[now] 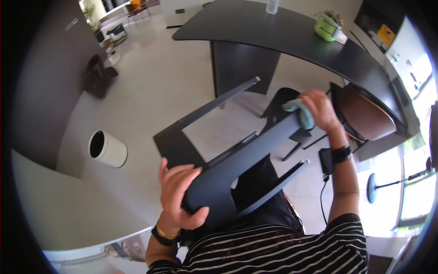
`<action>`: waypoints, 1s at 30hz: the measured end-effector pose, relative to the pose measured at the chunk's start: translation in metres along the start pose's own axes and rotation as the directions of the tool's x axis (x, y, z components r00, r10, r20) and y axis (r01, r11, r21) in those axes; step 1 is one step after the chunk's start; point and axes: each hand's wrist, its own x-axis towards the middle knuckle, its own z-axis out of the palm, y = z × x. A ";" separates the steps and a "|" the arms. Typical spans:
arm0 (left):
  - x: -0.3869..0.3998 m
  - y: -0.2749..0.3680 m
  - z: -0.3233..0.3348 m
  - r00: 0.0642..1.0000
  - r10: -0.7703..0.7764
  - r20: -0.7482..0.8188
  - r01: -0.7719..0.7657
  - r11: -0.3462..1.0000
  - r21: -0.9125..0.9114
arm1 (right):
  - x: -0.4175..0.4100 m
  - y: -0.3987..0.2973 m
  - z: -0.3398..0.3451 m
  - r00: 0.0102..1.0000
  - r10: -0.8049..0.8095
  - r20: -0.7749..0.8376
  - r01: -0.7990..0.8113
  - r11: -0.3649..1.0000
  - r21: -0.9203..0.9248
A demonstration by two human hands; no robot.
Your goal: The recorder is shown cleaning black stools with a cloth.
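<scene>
A dark grey, legged piece of furniture, perhaps a small stool or side table (246,154), is tilted across my lap, its narrow legs pointing up and away. My left hand (181,195) grips its near, broad end, with the thumb on one face and the fingers over the edge. At the far end of its nearest long member, my right hand (318,108) holds a pale green cloth (303,111) wrapped over the tip. Part of the cloth is hidden under my fingers.
A long dark table (273,27) bears a green container (327,27) and a clear plastic bottle (272,6). Chairs, one with a brown back (366,113), stand below its right part. A white bin (107,149) is on the floor at left. A black cable (322,202) hangs near my right arm.
</scene>
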 end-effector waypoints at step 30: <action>-0.039 -0.143 -0.014 0.824 -0.526 -0.210 0.247 0.667 -0.703 | -0.052 -0.034 0.020 0.882 -0.198 -0.428 0.232 0.972 0.029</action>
